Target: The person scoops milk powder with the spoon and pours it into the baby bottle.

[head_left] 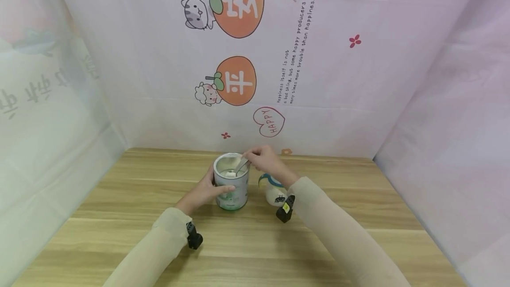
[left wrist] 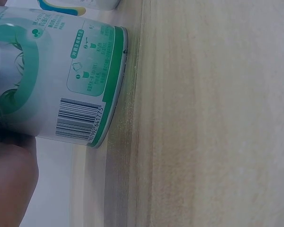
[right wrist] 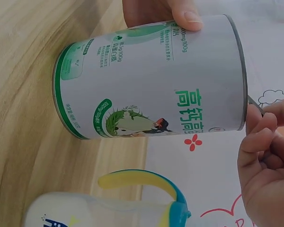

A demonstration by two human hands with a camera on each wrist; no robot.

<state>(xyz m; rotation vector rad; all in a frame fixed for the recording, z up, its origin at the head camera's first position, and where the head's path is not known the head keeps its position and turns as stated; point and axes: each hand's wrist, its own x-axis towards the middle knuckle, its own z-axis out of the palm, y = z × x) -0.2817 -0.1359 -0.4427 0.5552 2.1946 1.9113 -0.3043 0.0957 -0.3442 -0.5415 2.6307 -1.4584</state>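
Observation:
A milk powder can (head_left: 238, 193), white and green with its top off, stands upright on the wooden table. My left hand (head_left: 206, 190) grips its left side, the thumb lying across the front. Above the rim, my right hand (head_left: 266, 161) pinches the handle of a metal spoon (head_left: 241, 164) that slants down into the can. Something white shows at the spoon's lower end. In the right wrist view the can's wall (right wrist: 146, 85) hides most of the spoon. A baby bottle (right wrist: 109, 210) with blue and yellow handles stands right of the can, partly covered by my right forearm.
The wooden table (head_left: 239, 251) meets a printed white cloth wall (head_left: 330, 79) close behind the can. Similar cloth hangs at the left and right sides. A small black camera (head_left: 194, 236) is strapped to each wrist.

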